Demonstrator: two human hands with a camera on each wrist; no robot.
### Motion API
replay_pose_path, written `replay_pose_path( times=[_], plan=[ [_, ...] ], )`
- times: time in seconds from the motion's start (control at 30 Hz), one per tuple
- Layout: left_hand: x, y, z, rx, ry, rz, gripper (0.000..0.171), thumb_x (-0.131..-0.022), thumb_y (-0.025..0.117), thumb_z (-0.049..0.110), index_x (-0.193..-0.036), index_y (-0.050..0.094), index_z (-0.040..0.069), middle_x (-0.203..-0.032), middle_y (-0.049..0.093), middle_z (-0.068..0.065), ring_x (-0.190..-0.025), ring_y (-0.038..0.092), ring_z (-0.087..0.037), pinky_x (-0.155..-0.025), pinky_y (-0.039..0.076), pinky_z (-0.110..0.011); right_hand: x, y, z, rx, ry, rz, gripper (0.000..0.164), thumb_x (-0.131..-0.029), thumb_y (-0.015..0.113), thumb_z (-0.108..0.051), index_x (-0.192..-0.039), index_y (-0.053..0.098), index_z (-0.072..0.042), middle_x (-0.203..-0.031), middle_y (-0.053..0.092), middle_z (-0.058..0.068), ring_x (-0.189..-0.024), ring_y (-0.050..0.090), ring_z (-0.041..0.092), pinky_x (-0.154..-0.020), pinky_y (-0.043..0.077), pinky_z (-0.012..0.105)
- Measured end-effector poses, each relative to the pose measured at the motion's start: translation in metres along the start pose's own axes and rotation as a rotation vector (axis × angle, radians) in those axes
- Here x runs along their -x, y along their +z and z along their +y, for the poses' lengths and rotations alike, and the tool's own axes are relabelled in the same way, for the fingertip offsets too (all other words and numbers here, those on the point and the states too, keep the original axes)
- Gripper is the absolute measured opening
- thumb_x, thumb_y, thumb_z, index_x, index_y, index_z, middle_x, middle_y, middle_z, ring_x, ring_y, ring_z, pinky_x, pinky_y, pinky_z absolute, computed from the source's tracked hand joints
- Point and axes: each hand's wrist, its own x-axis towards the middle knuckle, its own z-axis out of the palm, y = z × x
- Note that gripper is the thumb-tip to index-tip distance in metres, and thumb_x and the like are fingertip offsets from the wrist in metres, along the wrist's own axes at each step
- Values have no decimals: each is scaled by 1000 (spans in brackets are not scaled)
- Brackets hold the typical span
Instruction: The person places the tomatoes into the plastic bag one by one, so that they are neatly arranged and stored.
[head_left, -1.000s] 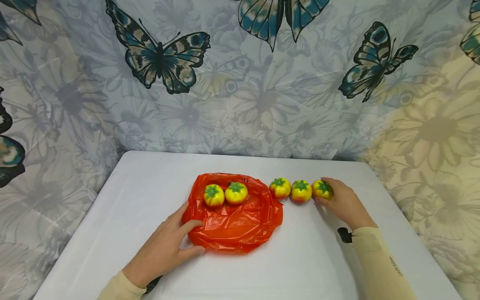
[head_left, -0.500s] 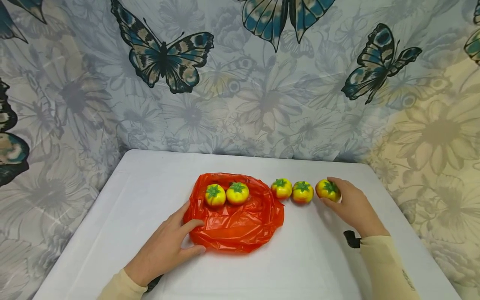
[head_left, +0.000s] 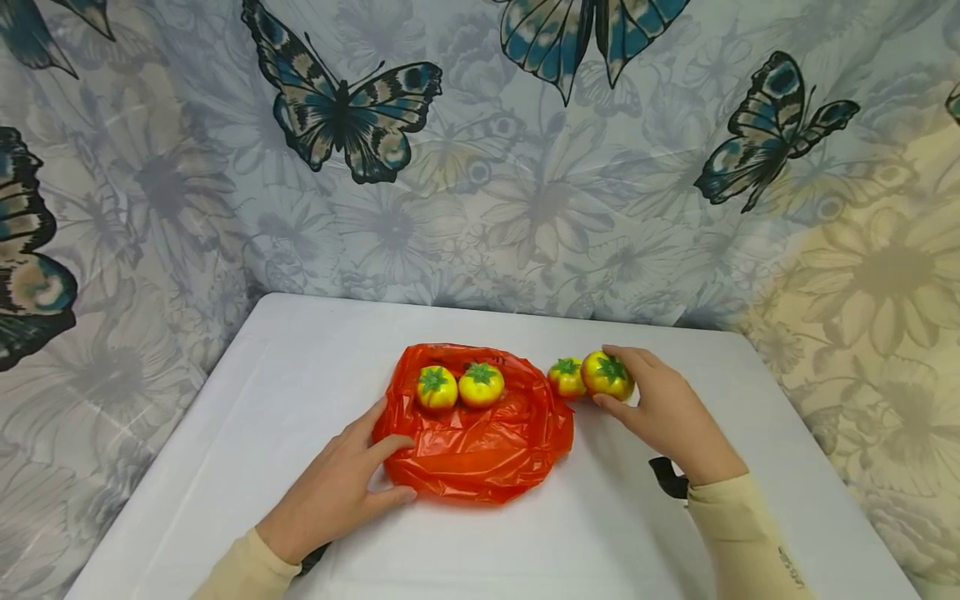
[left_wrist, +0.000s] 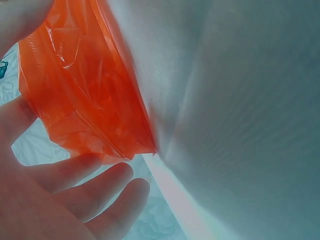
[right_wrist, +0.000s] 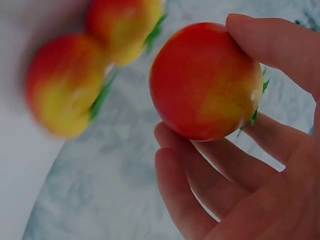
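My right hand (head_left: 663, 408) pinches a yellow-red tomato (head_left: 606, 375) with a green star-shaped top between thumb and fingers. In the right wrist view this held tomato (right_wrist: 202, 82) is apart from two others, a nearer tomato (right_wrist: 67, 87) and a second tomato (right_wrist: 125, 27). The head view shows one tomato (head_left: 566, 378) just left of the held one; the other is hidden. A crumpled red plastic bag (head_left: 480, 462) lies flat with two tomatoes on it, a left tomato (head_left: 437, 387) and a right tomato (head_left: 481, 385). My left hand (head_left: 341, 479) rests at the bag's left edge, fingers spread and touching it.
Everything lies on a white table (head_left: 247, 400) with rounded back corners. Behind and beside it hangs a patterned cloth (head_left: 525, 192) with flowers and butterflies.
My right hand first drew the end tomato rightward, away from the row, then carried it left, in front of its neighbour. My left hand stays at the bag. The head view has shifted slightly.
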Motion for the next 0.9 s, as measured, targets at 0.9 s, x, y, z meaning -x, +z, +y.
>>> replay_pose_path(
  times=[0.9],
  plan=[
    [-2,-1,-3,-8,22,12,58,-86,89,54,-135,72,26,-173,36,-23,-147,54,-44,-114,52,-65,-19,73,-138,-23,-304,-151,68,-93,87,-37,-153,58,-24,-151,63,3,-129,69,23,-107,61,46]
  ],
)
